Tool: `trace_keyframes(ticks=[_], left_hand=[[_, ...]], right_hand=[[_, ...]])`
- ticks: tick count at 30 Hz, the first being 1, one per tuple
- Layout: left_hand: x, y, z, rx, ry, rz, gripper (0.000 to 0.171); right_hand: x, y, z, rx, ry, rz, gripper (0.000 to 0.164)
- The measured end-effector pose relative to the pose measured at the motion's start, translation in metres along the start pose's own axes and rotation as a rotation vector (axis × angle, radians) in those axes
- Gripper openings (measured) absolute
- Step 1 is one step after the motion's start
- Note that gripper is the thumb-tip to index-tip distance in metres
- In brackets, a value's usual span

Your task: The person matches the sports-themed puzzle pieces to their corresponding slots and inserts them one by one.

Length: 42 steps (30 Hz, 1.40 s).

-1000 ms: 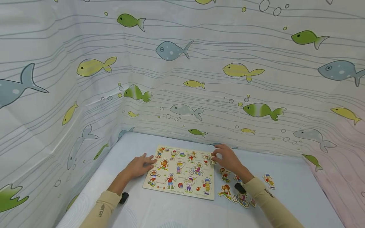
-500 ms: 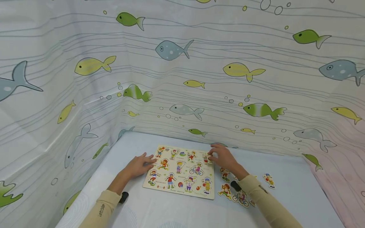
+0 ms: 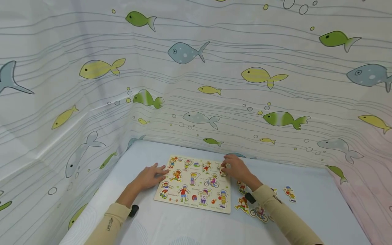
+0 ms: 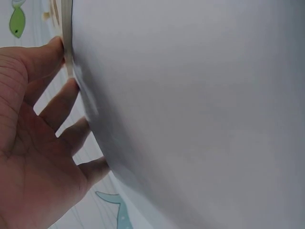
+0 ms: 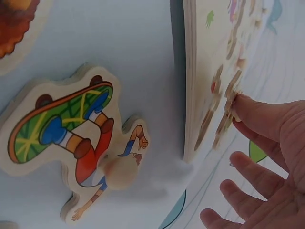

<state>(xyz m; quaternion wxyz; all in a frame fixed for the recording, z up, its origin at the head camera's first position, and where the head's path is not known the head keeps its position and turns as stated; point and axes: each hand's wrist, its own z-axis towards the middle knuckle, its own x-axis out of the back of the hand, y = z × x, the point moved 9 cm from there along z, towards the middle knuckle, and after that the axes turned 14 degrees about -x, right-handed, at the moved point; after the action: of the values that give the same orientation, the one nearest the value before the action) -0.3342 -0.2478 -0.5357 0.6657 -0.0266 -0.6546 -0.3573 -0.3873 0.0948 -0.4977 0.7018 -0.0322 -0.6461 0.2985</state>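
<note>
Head view: right hand (image 3: pixel 239 168) pinches a small, flat wooden figure piece (image 3: pixel 223 171) over the upper right corner of a cream rectangular wooden puzzle board (image 3: pixel 184 178); cannot tell whether piece and board touch. Left hand (image 3: pixel 150 177) released, fingers spread, touching the board's left edge. Right of board, on the pale blue desk (image 3: pixel 196 226): wooden skateboarder (image 5: pixel 95 138), orange-haired runner (image 3: pixel 242 205), cyclist piece (image 3: pixel 259 214).

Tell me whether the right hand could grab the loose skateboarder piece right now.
Probably not yet: the right hand pinches another piece over the board. Otherwise the way looks free, since the skateboarder piece lies face up nearby, its knob uncovered.
</note>
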Motion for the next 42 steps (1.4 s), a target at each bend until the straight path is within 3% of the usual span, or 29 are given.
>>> trace_keyframes(ticks=[23,32,42], left_hand=[[0.0,-0.001,0.0,-0.01,-0.007,0.01,0.036],[0.0,-0.002,-0.001,-0.018,-0.001,0.011,0.035],[0.0,-0.001,-0.001,-0.004,-0.003,-0.001,0.036]], right_hand=[[-0.012,0.003,0.004,-0.064,-0.03,-0.015,0.01],[-0.019,0.008,0.005,-0.094,-0.037,-0.067,0.012],[-0.015,0.009,0.004,-0.104,-0.058,-0.037,0.009]])
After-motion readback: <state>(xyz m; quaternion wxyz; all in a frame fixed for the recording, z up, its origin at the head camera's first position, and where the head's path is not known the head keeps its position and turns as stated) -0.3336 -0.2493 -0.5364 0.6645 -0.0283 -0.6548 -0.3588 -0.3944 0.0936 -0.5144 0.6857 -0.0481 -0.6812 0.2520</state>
